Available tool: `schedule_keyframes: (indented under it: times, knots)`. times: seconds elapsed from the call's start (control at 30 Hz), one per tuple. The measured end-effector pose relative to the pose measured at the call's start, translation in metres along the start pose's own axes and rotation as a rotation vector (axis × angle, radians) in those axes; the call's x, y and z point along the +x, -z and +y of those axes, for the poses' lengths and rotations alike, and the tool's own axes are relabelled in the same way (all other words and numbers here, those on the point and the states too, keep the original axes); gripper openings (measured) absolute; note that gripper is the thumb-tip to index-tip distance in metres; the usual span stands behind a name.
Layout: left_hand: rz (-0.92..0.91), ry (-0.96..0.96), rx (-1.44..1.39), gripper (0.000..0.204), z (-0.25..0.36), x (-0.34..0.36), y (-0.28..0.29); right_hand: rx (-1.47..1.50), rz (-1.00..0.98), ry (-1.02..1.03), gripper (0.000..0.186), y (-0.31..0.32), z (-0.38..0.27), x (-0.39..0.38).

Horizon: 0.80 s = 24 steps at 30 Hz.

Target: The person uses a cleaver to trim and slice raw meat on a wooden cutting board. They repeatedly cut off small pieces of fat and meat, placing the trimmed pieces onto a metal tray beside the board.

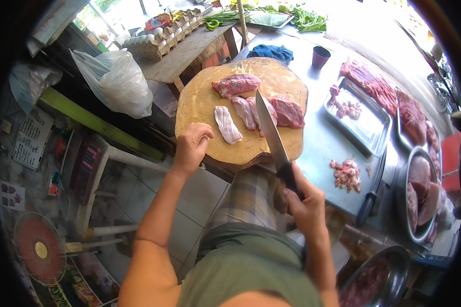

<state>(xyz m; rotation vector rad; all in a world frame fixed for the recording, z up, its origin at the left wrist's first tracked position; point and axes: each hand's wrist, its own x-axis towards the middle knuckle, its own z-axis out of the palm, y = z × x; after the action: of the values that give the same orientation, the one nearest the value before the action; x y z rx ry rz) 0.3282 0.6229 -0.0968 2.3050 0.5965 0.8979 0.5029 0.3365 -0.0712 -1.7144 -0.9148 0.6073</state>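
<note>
Gripping, right hand (306,200): wrapped round the knife (272,130) handle; blade slants over the block (230,153) from near edge past middle.
Left hand (192,140): nothing held, fingers curled, at block's left edge; contact cannot be told.
Risk, blade: meat (235,85) could slide, being slick, and turn the blade towards left fingers brought close.
Risk, block edge: a hard push could send the rightmost piece off.
Meat, on block: one towards far edge, one by right edge, at least two beside blade, partly hidden.
Pale strip (227,125): one, towards left edge.
Scraps (346,175): one pile, right of block.
Cup (320,57): one, beyond block's far edge.
</note>
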Motion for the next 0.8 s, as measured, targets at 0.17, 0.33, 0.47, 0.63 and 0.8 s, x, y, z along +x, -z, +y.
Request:
schedule_keyframes:
  times: [0.17, 0.33, 0.47, 0.63, 0.8]
  knots:
    - [-0.035, -0.160, 0.135, 0.014, 0.007, 0.014, -0.015, -0.033, 0.022, 0.121, 0.064, -0.004, -0.009, 0.001]
    - [0.010, -0.175, 0.203, 0.015, 0.008, 0.021, -0.021, -0.189, -0.062, 0.197, 0.066, -0.021, -0.015, 0.005]
    - [0.001, -0.203, 0.228, 0.013, 0.004, 0.025, -0.025, -0.326, -0.134, 0.251, 0.066, -0.043, -0.016, 0.016]
    - [-0.020, -0.241, 0.233, 0.010, -0.001, 0.027, -0.030, -0.409, -0.176, 0.235, 0.063, -0.055, -0.017, 0.025]
    - [-0.073, -0.158, 0.219, 0.008, -0.005, 0.024, -0.034, -0.460, -0.195, 0.160, 0.066, -0.058, -0.024, 0.022]
